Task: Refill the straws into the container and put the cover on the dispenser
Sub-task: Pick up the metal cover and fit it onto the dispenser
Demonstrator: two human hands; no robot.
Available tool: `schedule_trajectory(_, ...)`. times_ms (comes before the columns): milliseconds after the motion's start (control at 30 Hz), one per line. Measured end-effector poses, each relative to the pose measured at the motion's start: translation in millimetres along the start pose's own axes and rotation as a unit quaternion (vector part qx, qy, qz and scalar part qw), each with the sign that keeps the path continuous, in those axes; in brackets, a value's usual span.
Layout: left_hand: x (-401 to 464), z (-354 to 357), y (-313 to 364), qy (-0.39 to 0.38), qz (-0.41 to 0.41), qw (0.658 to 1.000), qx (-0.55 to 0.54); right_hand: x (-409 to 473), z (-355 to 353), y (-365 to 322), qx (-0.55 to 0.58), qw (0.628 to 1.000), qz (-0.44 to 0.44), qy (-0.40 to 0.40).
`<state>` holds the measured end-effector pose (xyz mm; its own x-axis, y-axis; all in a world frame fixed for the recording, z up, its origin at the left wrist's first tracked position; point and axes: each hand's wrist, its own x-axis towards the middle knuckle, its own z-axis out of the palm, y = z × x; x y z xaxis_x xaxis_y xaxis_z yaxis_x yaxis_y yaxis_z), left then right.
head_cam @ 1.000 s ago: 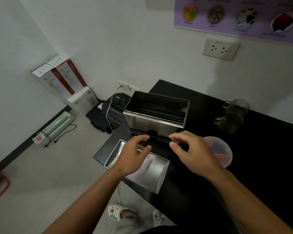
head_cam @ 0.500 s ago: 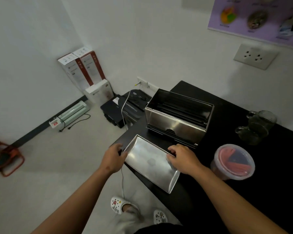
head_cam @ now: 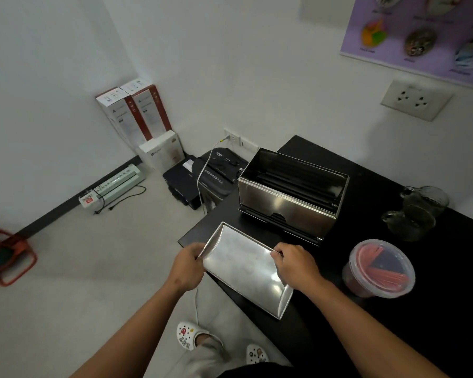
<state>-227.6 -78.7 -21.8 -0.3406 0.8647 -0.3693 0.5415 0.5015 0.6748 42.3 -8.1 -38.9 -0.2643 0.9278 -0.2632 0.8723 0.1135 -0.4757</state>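
Observation:
The steel straw dispenser (head_cam: pixel 287 203) stands open-topped on the black table (head_cam: pixel 393 309), with dark straws lying inside it. In front of it lies its shiny steel cover (head_cam: pixel 243 268), at the table's near left corner. My left hand (head_cam: pixel 187 264) grips the cover's left edge. On the cover's right edge my right hand (head_cam: pixel 295 261) holds on too. A clear lidded tub (head_cam: pixel 380 268) with red straws inside sits to the right of the cover.
Two glass mugs (head_cam: pixel 415 214) stand at the back right of the table. On the floor to the left are a black shredder (head_cam: pixel 219 175), a printer, stacked boxes (head_cam: pixel 137 115), a laminator (head_cam: pixel 112 184) and a white cable. My feet are below the table edge.
Both hands left the dispenser's front slot and came down to the cover, gripping it by its two side edges. The camera view swung left and back.

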Motion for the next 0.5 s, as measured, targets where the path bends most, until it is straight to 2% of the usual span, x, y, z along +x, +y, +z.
schedule_trajectory(267, -18, -19, 13, 0.033, 0.049, 0.996, -0.061, -4, -16, -9, 0.068, 0.998, 0.013, -0.004)
schedule_trajectory(500, -36, -57, 27, 0.067, 0.135, 0.976, -0.158, -8, -39, -25, 0.201, 0.979, 0.000, 0.008)
